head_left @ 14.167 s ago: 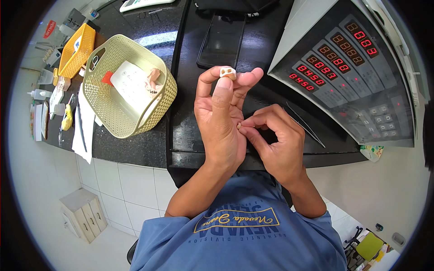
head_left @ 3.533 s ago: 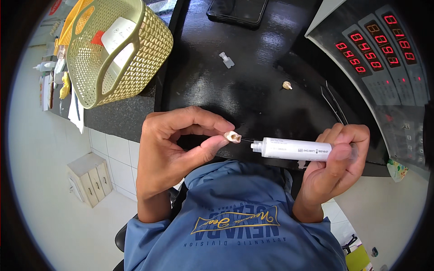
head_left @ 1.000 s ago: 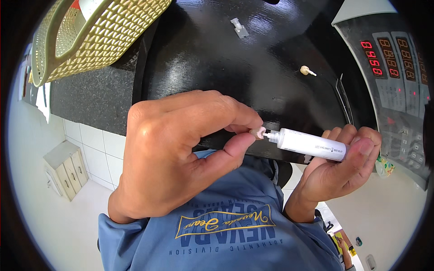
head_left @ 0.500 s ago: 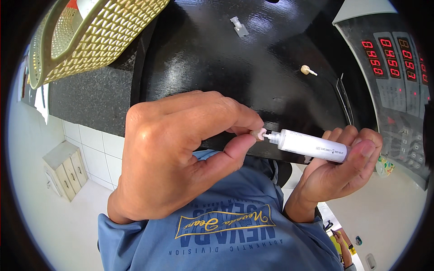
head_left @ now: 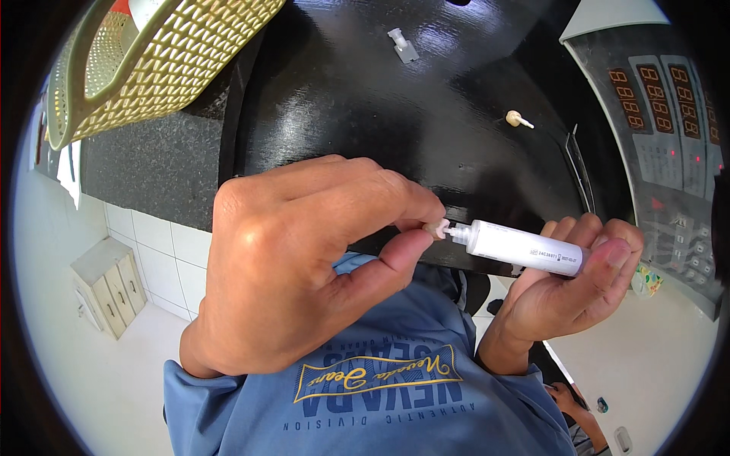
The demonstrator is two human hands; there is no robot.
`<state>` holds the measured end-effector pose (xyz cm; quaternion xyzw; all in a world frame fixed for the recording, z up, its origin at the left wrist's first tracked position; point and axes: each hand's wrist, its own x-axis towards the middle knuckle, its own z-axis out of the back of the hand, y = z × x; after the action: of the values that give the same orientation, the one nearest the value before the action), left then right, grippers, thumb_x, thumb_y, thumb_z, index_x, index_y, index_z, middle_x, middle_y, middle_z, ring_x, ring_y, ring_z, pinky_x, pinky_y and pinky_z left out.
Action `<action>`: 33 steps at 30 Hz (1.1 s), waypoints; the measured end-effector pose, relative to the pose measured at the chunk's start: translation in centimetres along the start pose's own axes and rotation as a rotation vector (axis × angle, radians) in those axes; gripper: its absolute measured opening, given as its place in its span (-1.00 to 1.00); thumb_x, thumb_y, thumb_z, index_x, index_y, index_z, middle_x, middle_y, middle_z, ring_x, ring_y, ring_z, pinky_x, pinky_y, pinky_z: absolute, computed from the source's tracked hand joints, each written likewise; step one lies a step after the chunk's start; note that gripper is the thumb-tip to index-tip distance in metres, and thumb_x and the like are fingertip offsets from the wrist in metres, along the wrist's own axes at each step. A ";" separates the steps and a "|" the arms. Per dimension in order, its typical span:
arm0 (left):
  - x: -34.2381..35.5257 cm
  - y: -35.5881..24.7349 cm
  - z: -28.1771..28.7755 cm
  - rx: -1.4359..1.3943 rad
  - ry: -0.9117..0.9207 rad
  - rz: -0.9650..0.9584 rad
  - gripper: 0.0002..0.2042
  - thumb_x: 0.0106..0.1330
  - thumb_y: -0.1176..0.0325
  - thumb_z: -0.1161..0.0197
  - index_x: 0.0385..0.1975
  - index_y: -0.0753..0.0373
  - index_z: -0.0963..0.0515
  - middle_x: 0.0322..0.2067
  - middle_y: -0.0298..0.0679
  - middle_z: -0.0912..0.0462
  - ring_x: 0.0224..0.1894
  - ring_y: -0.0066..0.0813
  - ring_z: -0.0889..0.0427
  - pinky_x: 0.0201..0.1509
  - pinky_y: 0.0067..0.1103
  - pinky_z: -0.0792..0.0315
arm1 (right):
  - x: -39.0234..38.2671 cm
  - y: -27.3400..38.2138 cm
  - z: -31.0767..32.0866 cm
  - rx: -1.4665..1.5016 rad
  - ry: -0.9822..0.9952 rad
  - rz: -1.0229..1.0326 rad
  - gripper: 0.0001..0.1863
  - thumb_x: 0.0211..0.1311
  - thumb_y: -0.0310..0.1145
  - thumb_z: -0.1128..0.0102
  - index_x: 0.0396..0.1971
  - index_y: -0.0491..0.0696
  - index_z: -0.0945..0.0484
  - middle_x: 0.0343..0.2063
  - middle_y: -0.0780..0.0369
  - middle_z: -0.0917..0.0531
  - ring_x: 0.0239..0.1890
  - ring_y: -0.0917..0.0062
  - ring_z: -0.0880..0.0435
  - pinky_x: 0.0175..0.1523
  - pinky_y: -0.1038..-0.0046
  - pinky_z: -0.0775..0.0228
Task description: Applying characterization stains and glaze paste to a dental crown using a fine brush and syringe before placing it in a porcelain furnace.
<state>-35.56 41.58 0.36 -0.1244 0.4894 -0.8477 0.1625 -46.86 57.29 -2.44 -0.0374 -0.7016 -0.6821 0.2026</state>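
My left hand (head_left: 312, 251) pinches a small pinkish-white, tooth-like piece (head_left: 435, 228) between thumb and fingertips. My right hand (head_left: 578, 281) grips a white syringe-like tube (head_left: 517, 243), its narrow nozzle pointing left, at or against that piece; whether it enters a cavity I cannot tell. On the glossy black worktop (head_left: 365, 114) beyond my hands lie a small translucent cap (head_left: 404, 47) and a small cream piece with a thin stem (head_left: 515, 118). A pair of thin metal tweezers (head_left: 578, 171) lies to the right.
An olive perforated basket (head_left: 144, 68) stands at upper left on grey speckled counter (head_left: 144, 167). A machine with digit displays and buttons (head_left: 654, 152) borders the right. A small drawer cabinet (head_left: 110, 289) is at lower left. Another person's arm (head_left: 578, 414) shows at lower right.
Since the oldest frame, the syringe-like tube has come into my right hand and small pieces lie on the worktop. Lately my hands barely shift; the other person's arm has moved and the displays look dimmer.
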 end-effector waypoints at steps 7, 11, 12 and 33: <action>0.0 -0.1 0.0 0.009 0.009 0.007 -0.78 -0.20 0.68 -0.36 -0.48 0.33 -0.64 -0.50 -0.18 -0.68 -0.42 -0.42 -0.70 -0.32 -0.64 -0.53 | -0.1 0.1 -0.1 -0.016 -0.019 -0.012 -0.67 0.29 -0.21 -0.05 -0.45 -0.12 -0.19 -0.80 0.39 -0.10 -0.78 0.80 0.03 -0.71 0.69 0.18; 0.0 -0.2 0.0 0.013 0.012 0.013 -0.78 -0.21 0.68 -0.36 -0.48 0.33 -0.64 -0.50 -0.19 -0.68 -0.43 -0.43 -0.69 -0.33 -0.65 -0.52 | -0.1 0.0 0.0 -0.010 -0.009 -0.004 -0.67 0.30 -0.20 -0.05 -0.45 -0.12 -0.19 -0.80 0.39 -0.10 -0.78 0.80 0.03 -0.71 0.68 0.18; 0.0 -0.2 0.0 0.016 0.014 0.013 -0.78 -0.21 0.68 -0.36 -0.48 0.33 -0.64 -0.50 -0.19 -0.68 -0.43 -0.43 -0.69 -0.34 -0.65 -0.52 | -0.1 0.0 0.0 -0.008 -0.003 -0.006 -0.67 0.30 -0.20 -0.05 -0.45 -0.12 -0.19 -0.80 0.39 -0.10 -0.78 0.80 0.03 -0.71 0.68 0.18; 0.1 0.1 0.2 -0.008 0.022 -0.012 -0.77 -0.20 0.68 -0.36 -0.47 0.33 -0.64 -0.50 -0.18 -0.68 -0.44 -0.42 -0.69 -0.35 -0.64 -0.51 | -0.2 0.1 -0.1 -0.029 -0.009 0.001 -0.67 0.31 -0.18 0.01 -0.42 -0.13 -0.19 -0.83 0.37 -0.11 -0.80 0.79 0.05 -0.73 0.67 0.20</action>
<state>-35.55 41.39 0.39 -0.1188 0.4938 -0.8480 0.1516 -46.66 57.28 -2.44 -0.0437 -0.6927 -0.6918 0.1991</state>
